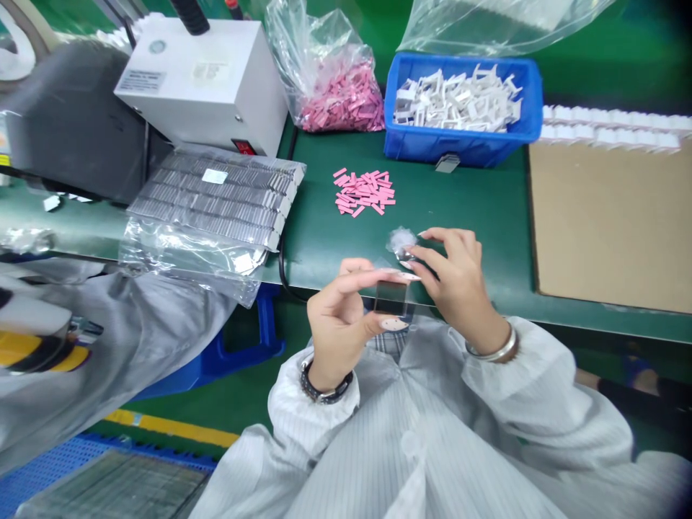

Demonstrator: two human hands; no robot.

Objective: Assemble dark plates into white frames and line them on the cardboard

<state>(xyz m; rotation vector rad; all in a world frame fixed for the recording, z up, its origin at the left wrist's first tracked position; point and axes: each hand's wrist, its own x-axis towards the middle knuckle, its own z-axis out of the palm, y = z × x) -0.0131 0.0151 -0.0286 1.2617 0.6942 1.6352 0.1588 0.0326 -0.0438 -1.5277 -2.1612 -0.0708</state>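
One dark panel (391, 297) faces upward, long axis unclear, pinched by left hand (342, 306); right hand (459, 277) touches one wad (401, 240), grip uncertain.

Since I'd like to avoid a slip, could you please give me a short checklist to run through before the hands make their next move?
1. Dark piece held between thumb and fingers of the left hand: ok.
2. Right hand has a firm grip on the small whitish lump: cannot tell; the fingertips are at it, but the hold is unclear.
3. Loose pink strips piled on the table, beyond both hands: ok.
4. Blue bin upright and stocked with white parts: ok.
5. Cardboard sheet lying to the right: ok.
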